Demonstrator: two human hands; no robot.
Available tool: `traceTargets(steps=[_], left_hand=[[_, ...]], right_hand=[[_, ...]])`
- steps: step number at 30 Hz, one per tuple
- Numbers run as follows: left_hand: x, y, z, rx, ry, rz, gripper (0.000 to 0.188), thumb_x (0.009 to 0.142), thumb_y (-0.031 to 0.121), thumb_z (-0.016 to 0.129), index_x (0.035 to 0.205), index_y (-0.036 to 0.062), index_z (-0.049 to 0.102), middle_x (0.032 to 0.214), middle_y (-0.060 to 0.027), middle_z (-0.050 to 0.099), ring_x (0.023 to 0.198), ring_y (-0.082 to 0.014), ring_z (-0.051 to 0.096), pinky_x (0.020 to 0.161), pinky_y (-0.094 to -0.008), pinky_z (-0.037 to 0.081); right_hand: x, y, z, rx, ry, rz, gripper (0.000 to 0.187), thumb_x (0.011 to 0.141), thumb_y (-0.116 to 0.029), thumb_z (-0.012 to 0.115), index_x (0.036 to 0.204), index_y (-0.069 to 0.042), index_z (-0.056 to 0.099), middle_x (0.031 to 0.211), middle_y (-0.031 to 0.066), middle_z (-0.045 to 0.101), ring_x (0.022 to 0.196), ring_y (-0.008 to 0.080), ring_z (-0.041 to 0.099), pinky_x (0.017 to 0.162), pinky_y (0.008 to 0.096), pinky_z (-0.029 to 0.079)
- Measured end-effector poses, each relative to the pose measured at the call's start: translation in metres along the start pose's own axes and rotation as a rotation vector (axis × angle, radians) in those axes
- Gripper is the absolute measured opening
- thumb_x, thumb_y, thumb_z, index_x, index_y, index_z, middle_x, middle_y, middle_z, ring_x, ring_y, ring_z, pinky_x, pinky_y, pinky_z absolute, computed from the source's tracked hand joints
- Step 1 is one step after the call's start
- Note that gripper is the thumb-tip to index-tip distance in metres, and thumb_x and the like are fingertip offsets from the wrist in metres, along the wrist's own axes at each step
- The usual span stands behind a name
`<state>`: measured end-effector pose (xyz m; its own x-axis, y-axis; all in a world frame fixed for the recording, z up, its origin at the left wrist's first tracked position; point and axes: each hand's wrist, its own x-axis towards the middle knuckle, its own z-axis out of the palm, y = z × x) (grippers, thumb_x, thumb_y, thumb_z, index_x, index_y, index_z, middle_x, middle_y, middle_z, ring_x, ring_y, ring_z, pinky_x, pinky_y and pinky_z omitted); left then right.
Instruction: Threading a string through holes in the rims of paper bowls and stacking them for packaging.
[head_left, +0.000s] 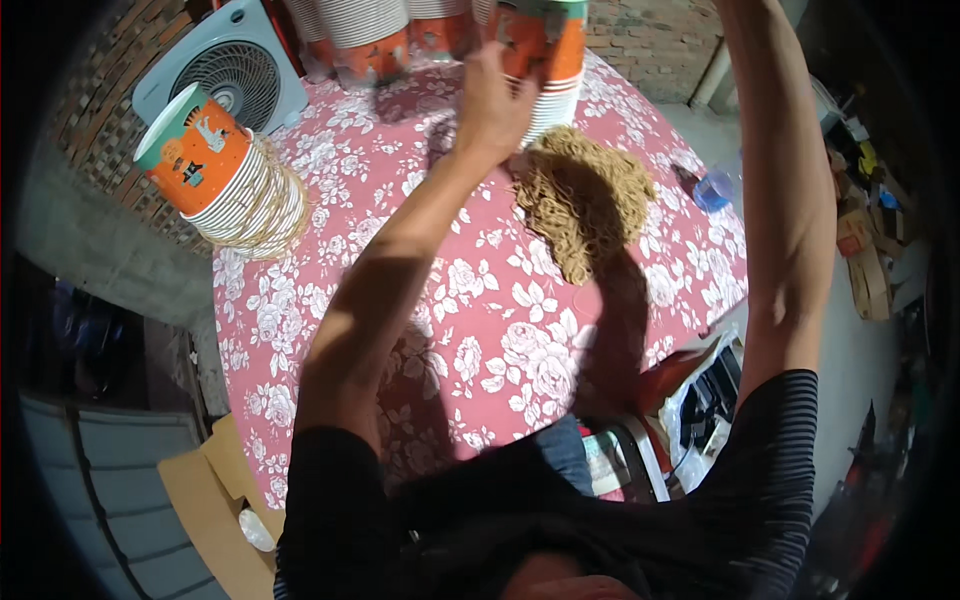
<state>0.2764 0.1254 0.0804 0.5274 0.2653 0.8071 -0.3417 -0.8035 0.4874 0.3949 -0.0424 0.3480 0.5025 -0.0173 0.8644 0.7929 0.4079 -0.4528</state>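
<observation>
At the far side of the table, my left hand is closed against the side of a stack of orange and white paper cups; its fingers are slightly blurred. My right arm reaches up past the top edge, so that hand is out of sight. Close to the foot of the stack lies a heap of tan, thin loops that look like rubber bands. To the left, another tilted stack of paper cups has many similar tan loops around its lower part.
More cup stacks in clear wrapping stand at the back. A grey box fan is at the far left. A floral cloth covers the round table. A blue translucent cup sits near the right edge; a cardboard box is lower left.
</observation>
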Motion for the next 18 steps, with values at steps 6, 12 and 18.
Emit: traceTargets(steps=[6, 12, 18], left_hand=[[-0.051, 0.095, -0.121, -0.283, 0.349, 0.075, 0.070, 0.095, 0.031, 0.077, 0.145, -0.0044, 0.042, 0.140, -0.0192, 0.052, 0.131, -0.0301, 0.051, 0.114, -0.0425, 0.037], [-0.107, 0.091, -0.199, 0.114, 0.364, 0.103, 0.062, 0.085, 0.020, 0.087, 0.132, -0.0053, 0.056, 0.130, -0.0175, 0.059, 0.121, -0.0292, 0.057, 0.108, -0.0405, 0.044], [-0.157, 0.123, -0.248, 0.210, -0.206, -0.052, 0.014, 0.086, -0.003, 0.074, 0.099, -0.0035, 0.069, 0.083, -0.0129, 0.067, 0.074, -0.0279, 0.064, 0.077, -0.0369, 0.049]], right_hand=[[-0.182, -0.036, -0.005, 0.630, -0.273, 0.816, 0.016, 0.098, -0.013, 0.061, 0.092, -0.001, 0.070, 0.075, 0.0032, 0.068, 0.066, 0.0113, 0.061, 0.060, 0.0249, 0.051], [-0.319, -0.087, 0.009, 0.574, -0.080, 1.137, 0.026, 0.108, -0.015, 0.050, 0.109, 0.007, 0.065, 0.089, 0.0141, 0.067, 0.070, 0.0129, 0.065, 0.058, 0.0192, 0.059], [-0.434, -0.088, -0.029, 0.088, -0.722, 1.243, 0.027, 0.108, -0.017, 0.056, 0.097, 0.005, 0.067, 0.097, 0.0159, 0.075, 0.081, 0.0204, 0.073, 0.069, 0.0374, 0.060]])
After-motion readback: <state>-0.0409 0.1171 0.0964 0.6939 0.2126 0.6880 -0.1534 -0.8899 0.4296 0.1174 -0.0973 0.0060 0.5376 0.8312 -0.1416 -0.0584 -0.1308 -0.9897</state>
